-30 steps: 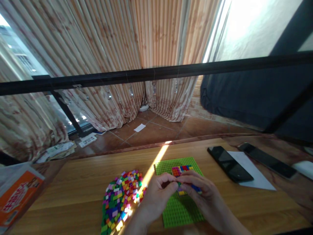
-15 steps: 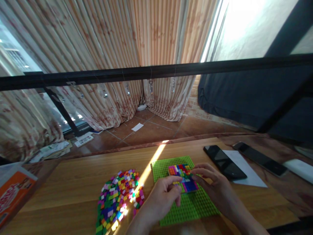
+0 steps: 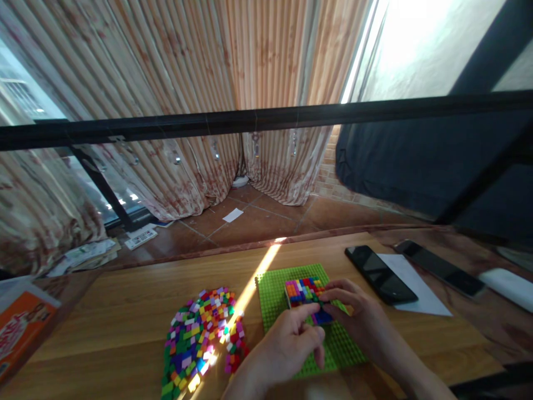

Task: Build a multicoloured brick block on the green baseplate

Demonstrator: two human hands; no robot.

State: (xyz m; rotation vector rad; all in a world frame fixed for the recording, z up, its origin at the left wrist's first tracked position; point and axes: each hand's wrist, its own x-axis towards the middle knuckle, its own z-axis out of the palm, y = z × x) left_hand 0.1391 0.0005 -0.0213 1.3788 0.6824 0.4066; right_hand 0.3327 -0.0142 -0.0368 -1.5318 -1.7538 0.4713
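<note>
A small block of colourful toy bricks (image 3: pixel 294 293) lies on the green studded baseplate (image 3: pixel 275 278), partly covered by my fingers. My left hand (image 3: pixel 297 336) reaches over its near left part, index finger stretched out and touching the bricks, thumb apart and other fingers loosely bent, with nothing visible held. At the block's right side is my right hand (image 3: pixel 347 305), its thumb and fingers closed on the bricks there. Whether a single loose brick sits between those fingertips is too small to tell. Left of the baseplate spreads a pile of loose toy bricks (image 3: pixel 191 336).
On the wooden table (image 3: pixel 125 322), a black phone (image 3: pixel 381 275) overlaps a white sheet (image 3: pixel 425 289). Farther right lie another dark phone (image 3: pixel 443 269) and a white object (image 3: pixel 508 286). An orange package (image 3: pixel 25 328) stands at left. A dark rail (image 3: pixel 233 120) crosses before the curtains.
My hands drew apart from a fingertip-to-fingertip hold above the block, uncovering it. My left index finger then moved right across the bricks, close to the right fingertips. The view shifted slightly.
</note>
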